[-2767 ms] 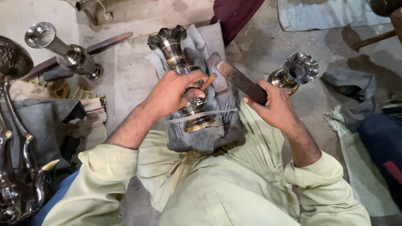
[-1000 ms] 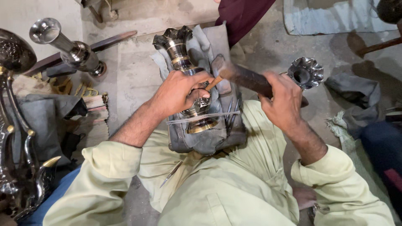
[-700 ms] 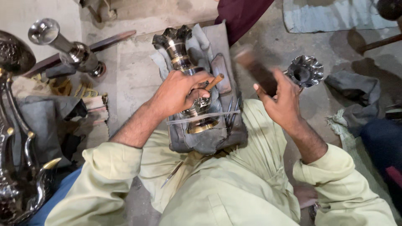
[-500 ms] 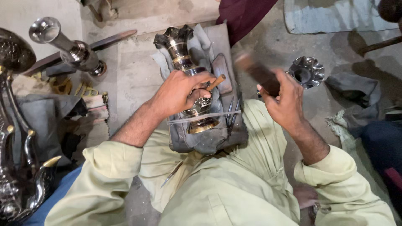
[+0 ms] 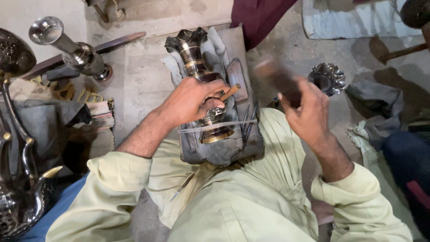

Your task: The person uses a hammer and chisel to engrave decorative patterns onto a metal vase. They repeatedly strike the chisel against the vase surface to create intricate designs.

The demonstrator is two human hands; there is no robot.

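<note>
The right hand (image 5: 309, 107), closed on a mallet (image 5: 280, 79), has swung it up off the work since a second ago; it now blurs in mid-air. The left hand (image 5: 190, 101) grips a chisel (image 5: 230, 92) against the vase (image 5: 201, 78), strapped on a padded block (image 5: 233, 148) in the lap, ready for another blow.

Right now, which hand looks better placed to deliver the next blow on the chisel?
Probably the right hand: it grips the blurred hammer, raised beside the work. The left hand is occupied, pinning the wooden-handled chisel against the metal vase.
</note>
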